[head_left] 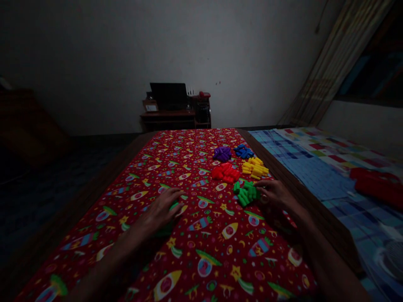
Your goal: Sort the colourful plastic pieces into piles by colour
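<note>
Red cloth: five block piles; two hands, fingers curled, whether holding anything unclear.

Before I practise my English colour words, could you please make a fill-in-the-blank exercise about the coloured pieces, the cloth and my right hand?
1. The right hand is at a pile whose colour is ____.
2. Beside the purple pieces, at the far end of the group, lies a cluster coloured ____.
3. Roughly level with the red pieces, to their right, lies a heap coloured ____.
4. The rocket-print cloth has a background coloured ____.

Missing words: green; blue; yellow; red.
</note>
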`<act>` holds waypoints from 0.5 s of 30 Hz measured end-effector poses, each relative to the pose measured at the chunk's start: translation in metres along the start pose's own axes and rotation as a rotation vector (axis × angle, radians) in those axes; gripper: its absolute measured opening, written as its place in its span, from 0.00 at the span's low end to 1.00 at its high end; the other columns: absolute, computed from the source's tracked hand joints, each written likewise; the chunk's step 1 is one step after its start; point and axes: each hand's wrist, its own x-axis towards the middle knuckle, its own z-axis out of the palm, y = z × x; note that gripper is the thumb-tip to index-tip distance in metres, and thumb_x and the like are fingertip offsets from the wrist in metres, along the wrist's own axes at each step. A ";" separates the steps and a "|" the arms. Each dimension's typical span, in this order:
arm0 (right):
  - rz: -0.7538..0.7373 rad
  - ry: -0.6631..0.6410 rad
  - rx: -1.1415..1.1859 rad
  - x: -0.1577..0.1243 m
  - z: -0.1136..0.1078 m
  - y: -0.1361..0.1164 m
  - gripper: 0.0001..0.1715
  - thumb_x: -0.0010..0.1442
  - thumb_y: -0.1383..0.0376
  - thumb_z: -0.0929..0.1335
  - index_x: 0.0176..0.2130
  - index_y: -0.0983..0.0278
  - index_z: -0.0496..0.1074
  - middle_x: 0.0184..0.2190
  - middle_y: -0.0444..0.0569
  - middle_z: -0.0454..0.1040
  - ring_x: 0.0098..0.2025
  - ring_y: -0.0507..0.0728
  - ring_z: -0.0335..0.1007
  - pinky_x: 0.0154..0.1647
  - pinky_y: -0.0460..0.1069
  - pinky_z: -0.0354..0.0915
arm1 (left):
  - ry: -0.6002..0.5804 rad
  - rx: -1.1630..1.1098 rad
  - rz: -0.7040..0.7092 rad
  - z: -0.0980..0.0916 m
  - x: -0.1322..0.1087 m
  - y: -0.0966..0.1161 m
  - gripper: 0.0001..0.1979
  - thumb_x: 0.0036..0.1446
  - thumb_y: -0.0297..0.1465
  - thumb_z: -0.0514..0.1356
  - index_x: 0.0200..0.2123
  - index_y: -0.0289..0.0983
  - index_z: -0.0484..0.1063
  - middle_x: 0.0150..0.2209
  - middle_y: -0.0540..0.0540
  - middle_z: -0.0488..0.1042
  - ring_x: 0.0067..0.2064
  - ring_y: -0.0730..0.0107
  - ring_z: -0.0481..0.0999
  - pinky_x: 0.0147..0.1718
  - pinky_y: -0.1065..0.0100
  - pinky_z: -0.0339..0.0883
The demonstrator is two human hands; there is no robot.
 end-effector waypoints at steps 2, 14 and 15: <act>0.028 -0.014 -0.007 -0.001 0.001 0.014 0.13 0.56 0.61 0.66 0.35 0.62 0.80 0.34 0.50 0.81 0.34 0.58 0.77 0.35 0.49 0.70 | -0.090 0.019 -0.043 0.001 -0.011 -0.014 0.20 0.61 0.43 0.52 0.49 0.40 0.72 0.50 0.41 0.74 0.51 0.57 0.73 0.50 0.59 0.68; 0.015 0.258 0.034 -0.004 0.019 -0.038 0.13 0.58 0.61 0.65 0.34 0.63 0.79 0.32 0.50 0.81 0.34 0.58 0.77 0.35 0.50 0.69 | -0.009 -0.276 -0.257 -0.004 0.008 0.027 0.20 0.49 0.40 0.62 0.46 0.41 0.75 0.43 0.44 0.78 0.44 0.55 0.76 0.46 0.56 0.71; 0.001 0.225 0.088 -0.005 0.025 -0.050 0.13 0.59 0.61 0.66 0.34 0.63 0.79 0.33 0.49 0.81 0.34 0.58 0.77 0.36 0.49 0.70 | -0.006 -0.344 -0.277 -0.002 0.012 0.036 0.21 0.48 0.39 0.63 0.47 0.42 0.75 0.44 0.45 0.77 0.45 0.56 0.76 0.46 0.57 0.71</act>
